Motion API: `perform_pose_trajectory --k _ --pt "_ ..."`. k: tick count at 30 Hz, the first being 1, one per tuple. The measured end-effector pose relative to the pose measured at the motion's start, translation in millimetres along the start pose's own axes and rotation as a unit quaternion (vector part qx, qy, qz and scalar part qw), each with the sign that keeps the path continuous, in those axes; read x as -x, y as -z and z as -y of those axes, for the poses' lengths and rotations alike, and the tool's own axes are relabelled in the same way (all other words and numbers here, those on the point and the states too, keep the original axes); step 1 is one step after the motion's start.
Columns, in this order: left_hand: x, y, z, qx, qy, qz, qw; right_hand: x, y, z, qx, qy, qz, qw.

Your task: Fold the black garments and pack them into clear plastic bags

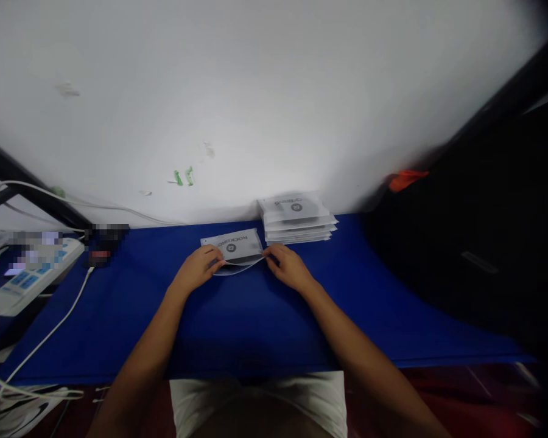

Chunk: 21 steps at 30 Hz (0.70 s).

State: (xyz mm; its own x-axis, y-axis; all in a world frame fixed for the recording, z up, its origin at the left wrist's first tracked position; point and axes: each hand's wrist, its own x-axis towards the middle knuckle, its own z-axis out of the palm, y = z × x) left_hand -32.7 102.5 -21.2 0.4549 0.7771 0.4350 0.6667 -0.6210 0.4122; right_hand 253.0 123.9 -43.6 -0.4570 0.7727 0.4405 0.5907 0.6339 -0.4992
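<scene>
A flat translucent pouch [242, 242] with dark lettering and a round logo lies on the blue surface [256, 322], its near edge bowed open toward me. My left hand [201, 266] holds the pouch's near left corner between bent fingers. At its right corner, the fingertips of my right hand [287, 263] pinch the edge. Just behind and to the right rises a stack of similar pouches [296, 216], the same logo on the top one; neither hand touches it.
On the left are a white power strip [39, 274], a dark blurred item [103, 243] and white cables. A white wall [256, 103] stands behind the surface. Large dark material [475, 243] covers the right side, beside an orange piece [406, 180].
</scene>
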Motion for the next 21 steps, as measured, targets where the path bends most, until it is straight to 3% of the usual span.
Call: perform_pose_trajectory --k 7,10,13,17,21 --pt "-1.9 2.9 -3.5 -0.056 -0.025 0.057 0.996 -0.7 1.3 0.8 0.007 0.010 0.003 1.000" --pt "-2.2 0.0 -7.0 -0.073 0.008 0.038 0.997 0.1 0.9 9.2 0.020 0.033 -0.024 0.999" --pt "-2.3 -5.8 -13.7 -0.091 0.069 0.009 0.993 0.7 -9.5 27.2 0.022 0.109 -0.031 0.993" --pt "-2.4 -13.3 -19.7 -0.103 0.100 -0.006 0.990 -4.6 -34.2 50.5 0.059 0.236 0.054 0.969" --pt "-2.6 -14.1 -18.0 -0.096 0.118 -0.034 0.988 -20.0 -46.0 56.8 0.132 0.174 0.066 0.974"
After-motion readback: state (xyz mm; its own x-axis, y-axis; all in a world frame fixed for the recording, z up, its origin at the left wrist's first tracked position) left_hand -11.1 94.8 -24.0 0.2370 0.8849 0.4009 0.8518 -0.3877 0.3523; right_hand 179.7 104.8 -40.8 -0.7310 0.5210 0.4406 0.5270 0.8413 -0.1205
